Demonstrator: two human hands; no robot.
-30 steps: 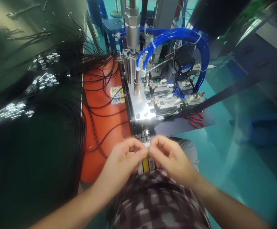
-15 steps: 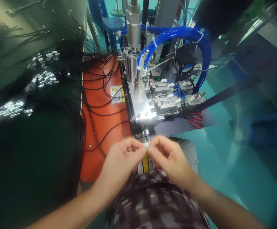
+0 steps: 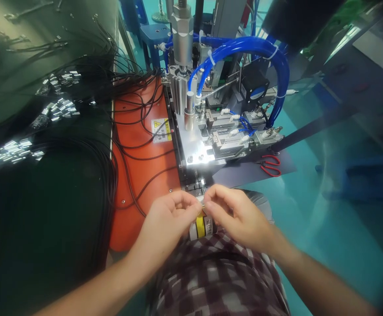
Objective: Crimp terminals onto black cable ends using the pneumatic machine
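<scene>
My left hand (image 3: 169,218) and my right hand (image 3: 238,214) meet fingertip to fingertip in front of my body, just short of the machine's front end. Thumb and forefinger of the left are pinched together. On the right, they are curled close, with a small gap showing near the tips. A thin, pale sliver shows where the fingertips meet; it is too small to name. Beneath the hands is a white and yellow label (image 3: 200,226) with dark characters. Just beyond them stands the metal machine fixture (image 3: 196,147).
An orange-red plate (image 3: 145,171) with black cables (image 3: 135,153) lies to the left, beside bundles of cables with shiny ends (image 3: 61,107). Blue air hoses (image 3: 251,46) arch above the machine. Red-handled pliers (image 3: 270,166) rest on a grey surface at right. A blue stool (image 3: 155,33) stands behind.
The right hand's fingertips have risen slightly and parted a little from the left hand's. The left hand has hardly moved, and the view has shifted slightly.
</scene>
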